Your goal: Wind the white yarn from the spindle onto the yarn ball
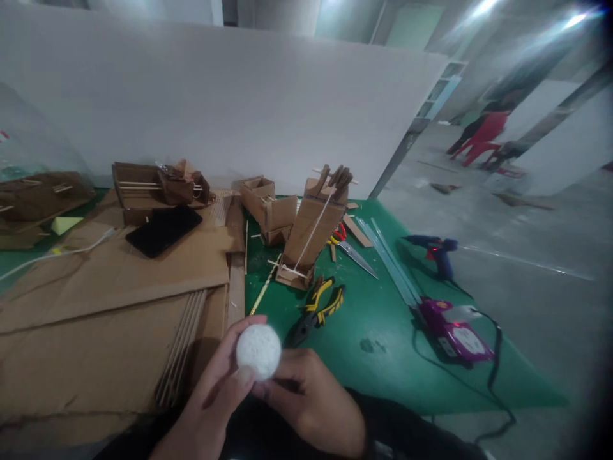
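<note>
A round white ball point(258, 351), rough like foam, is gripped between the thumb and fingers of my left hand point(215, 396). Against its lower right side is my right hand point(316, 402), its fingers curled into a pinch; what they hold, if anything, is hidden. Just beyond lie pliers point(330, 305) with yellow and black handles, partly spread. A thin yellowish twisted rod point(265, 287) points away from the ball. Farther back leans a cardboard build point(311, 230) with finger-like strips on top, a white string and a cross stick.
Cardboard sheets point(96, 345) with a dark phone-like slab point(165, 230) cover the left. Scissors point(357, 255), clear glue sticks point(390, 262), a glue gun point(433, 252) and a corded purple power strip point(453, 332) lie right. Cardboard boxes point(138, 185) stand by the white partition point(230, 102).
</note>
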{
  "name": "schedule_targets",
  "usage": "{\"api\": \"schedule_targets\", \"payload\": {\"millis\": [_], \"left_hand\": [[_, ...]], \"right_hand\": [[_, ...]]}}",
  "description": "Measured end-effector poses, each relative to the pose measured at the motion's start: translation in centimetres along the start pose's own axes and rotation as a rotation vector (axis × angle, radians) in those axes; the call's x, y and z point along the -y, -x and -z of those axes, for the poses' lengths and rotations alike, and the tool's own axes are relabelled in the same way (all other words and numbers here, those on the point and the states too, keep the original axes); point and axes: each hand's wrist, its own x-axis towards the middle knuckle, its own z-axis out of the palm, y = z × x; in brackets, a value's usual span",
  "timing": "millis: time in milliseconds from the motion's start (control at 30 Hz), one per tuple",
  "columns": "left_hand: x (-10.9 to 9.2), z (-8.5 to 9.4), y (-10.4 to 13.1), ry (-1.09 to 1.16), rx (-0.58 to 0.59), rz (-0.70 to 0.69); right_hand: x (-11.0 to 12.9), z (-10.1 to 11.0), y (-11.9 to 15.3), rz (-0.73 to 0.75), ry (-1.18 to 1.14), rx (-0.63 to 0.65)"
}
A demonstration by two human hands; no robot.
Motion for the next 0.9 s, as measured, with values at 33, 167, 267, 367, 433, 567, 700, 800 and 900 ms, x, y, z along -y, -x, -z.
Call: {"api": "schedule_targets", "payload": {"millis": [33, 167, 267, 367, 433, 567, 700, 800, 900], "left_hand": [[-0.5, -0.2, 0.4, -0.039, -0.004, 0.012], [-2.0, -0.7, 1.6, -0.131, 0.057, 0.049], [-2.4, -0.9, 2.0, -0.119, 0.103, 0.03], [-2.5, -1.0, 2.2, -0.15, 0.133, -0.01], [-2.4, -0.7, 2.3, -0.231, 0.146, -0.008], [-1.9, 0.1, 2.4, -0.43, 0.12, 0.055], [-1.5, 0.4, 2.3, -0.47, 0.099, 0.09], [-1.3, 0.3, 2.2, -0.512, 0.049, 0.061], [-0.9, 0.3, 2.1, -0.526, 0.026, 0.028]], "right_hand": [[-0.1, 0.2, -0.1, -0.007, -0.043, 0.013], [-0.9, 1.6, -0.8, -0.083, -0.23, 0.133], [-1.5, 2.8, -1.6, -0.181, -0.288, 0.247], [-1.7, 4.2, -2.5, -0.263, -0.228, 0.283], [-1.4, 5.2, -3.0, -0.29, -0.203, 0.244], [0.3, 6.9, -3.0, -0.302, -0.195, 0.122], [2.7, 7.0, -1.8, -0.26, -0.181, 0.074], [4.0, 5.9, -0.8, -0.203, -0.08, 0.008], [4.7, 4.8, -0.2, -0.135, -0.012, -0.073]]}}
